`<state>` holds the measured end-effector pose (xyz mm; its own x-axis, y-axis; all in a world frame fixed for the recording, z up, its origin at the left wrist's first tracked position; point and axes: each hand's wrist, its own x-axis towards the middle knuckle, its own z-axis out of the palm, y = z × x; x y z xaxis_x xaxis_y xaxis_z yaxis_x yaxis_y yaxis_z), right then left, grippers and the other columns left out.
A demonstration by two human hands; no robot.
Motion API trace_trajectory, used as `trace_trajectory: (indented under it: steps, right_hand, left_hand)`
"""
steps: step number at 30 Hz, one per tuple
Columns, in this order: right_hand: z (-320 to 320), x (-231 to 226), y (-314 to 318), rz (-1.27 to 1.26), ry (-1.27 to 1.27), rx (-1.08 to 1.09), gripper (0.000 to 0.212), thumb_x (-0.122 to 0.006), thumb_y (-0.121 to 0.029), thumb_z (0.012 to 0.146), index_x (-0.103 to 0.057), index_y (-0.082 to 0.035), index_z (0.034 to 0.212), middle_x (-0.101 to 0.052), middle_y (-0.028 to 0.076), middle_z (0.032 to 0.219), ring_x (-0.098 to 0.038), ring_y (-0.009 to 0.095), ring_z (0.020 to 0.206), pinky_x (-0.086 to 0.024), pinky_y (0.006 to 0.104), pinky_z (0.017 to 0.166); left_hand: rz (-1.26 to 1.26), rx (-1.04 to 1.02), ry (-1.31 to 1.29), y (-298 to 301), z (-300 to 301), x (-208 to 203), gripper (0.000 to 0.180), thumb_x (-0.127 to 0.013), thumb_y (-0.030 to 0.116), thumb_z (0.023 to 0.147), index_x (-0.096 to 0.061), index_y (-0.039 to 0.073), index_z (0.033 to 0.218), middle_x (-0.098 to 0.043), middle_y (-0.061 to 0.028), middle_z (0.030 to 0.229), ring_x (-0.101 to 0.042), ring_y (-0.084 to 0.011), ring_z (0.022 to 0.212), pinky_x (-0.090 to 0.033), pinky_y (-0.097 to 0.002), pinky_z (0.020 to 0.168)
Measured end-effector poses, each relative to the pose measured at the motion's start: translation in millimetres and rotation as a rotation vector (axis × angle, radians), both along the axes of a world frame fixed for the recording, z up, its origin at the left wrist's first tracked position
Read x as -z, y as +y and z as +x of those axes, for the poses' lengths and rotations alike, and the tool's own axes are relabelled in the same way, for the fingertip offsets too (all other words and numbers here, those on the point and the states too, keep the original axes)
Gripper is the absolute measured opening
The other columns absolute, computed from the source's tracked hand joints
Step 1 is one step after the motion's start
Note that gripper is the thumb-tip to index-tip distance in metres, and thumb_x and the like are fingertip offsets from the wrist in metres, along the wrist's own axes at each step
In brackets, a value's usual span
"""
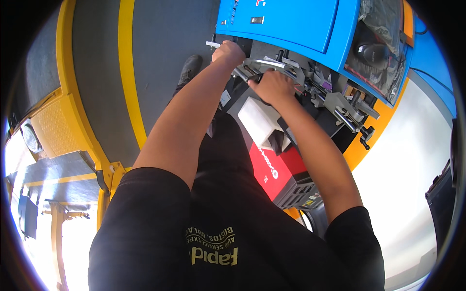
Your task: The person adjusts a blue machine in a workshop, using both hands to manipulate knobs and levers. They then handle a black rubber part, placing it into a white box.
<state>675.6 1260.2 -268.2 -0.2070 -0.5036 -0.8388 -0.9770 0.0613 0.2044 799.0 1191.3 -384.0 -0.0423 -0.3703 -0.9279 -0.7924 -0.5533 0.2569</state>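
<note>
Both my arms reach forward to a grey metal clamp (pixel 268 62) with curved arms and black knobs, in front of a blue cabinet. My left hand (pixel 228 53) is closed around its far left end, where a short pale bar sticks out past my fingers. Closer to me, my right hand (pixel 273 88) is wrapped on a dark part of the same clamp, beside a round metal rod. The palm sides of both hands are hidden. A second grey clamp (pixel 341 104) with black knobs sits to the right of my right hand.
The blue cabinet (pixel 286 22) stands ahead, with a plastic-covered compartment holding a black mouse (pixel 374 54). Below my right forearm are an open white box (pixel 258 121) and a red machine (pixel 275 169). A yellow frame (pixel 75 97) and a yellow floor stripe (pixel 127 63) run along the left.
</note>
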Motion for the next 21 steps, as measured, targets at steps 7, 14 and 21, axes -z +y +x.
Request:
trace_trajectory:
  steps: [7,14,21]
  right_hand:
    - [-40,-12,-15,-0.066,0.172,0.218,0.081,-0.040,-0.070,0.101,-0.068,0.002,0.128,-0.062,0.029,0.137,-0.060,0.044,0.127,-0.046,0.0512,0.108]
    - [25,-33,-20,0.027,0.028,-0.264,0.071,-0.057,-0.069,0.094,-0.074,-0.003,0.117,-0.076,0.018,0.111,-0.072,0.035,0.109,-0.055,0.0465,0.096]
    - [-36,3,11,-0.096,-0.206,0.693,0.089,-0.047,-0.077,0.094,-0.074,0.004,0.118,-0.068,0.030,0.128,-0.063,0.047,0.124,-0.049,0.0468,0.104]
  left_hand:
    - [0.019,0.012,0.003,-2,0,0,0.069,-0.073,0.033,0.087,-0.051,0.000,0.144,-0.066,-0.0158,0.138,-0.065,-0.0340,0.128,-0.054,-0.0455,0.103]
    - [-0.026,0.027,-0.003,0,0,3,0.074,-0.074,0.036,0.086,-0.050,-0.002,0.145,-0.066,-0.0165,0.138,-0.065,-0.0327,0.128,-0.054,-0.0447,0.103]
    - [-0.030,0.051,-0.004,3,1,6,0.074,-0.075,0.038,0.086,-0.051,-0.001,0.143,-0.068,-0.0163,0.135,-0.066,-0.0318,0.126,-0.054,-0.0450,0.102]
